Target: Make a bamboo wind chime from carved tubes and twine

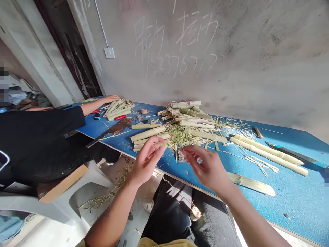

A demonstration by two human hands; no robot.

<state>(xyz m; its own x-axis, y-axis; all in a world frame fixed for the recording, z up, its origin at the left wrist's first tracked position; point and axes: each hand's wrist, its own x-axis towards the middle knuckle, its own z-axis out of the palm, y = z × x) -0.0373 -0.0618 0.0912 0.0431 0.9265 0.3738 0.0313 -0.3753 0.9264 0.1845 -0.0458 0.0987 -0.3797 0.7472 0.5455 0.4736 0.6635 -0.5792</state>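
Observation:
My left hand [150, 156] is raised over the near edge of the blue table [303, 202], thumb and forefinger pinched on a small greenish bamboo strip [162, 144]. To its right, my right hand [209, 166] has its fingertips pressed together; what they hold, if anything, is too small to make out. Just beyond those fingertips are a short upright-looking bamboo piece [176, 154] and a dark grey, rough block [183, 156], partly hidden by the hand. Behind both hands lie split bamboo pieces [147, 133] and a heap of green shavings [180, 135].
Bamboo lengths [269, 151] and a long black-and-turquoise tool [298, 153] lie at right. A rusty broad blade [118, 127] and red-handled tool [120, 117] lie at left. A co-worker's hand [111, 98] touches another bamboo pile [119, 109]. Below stands a white chair [84, 181].

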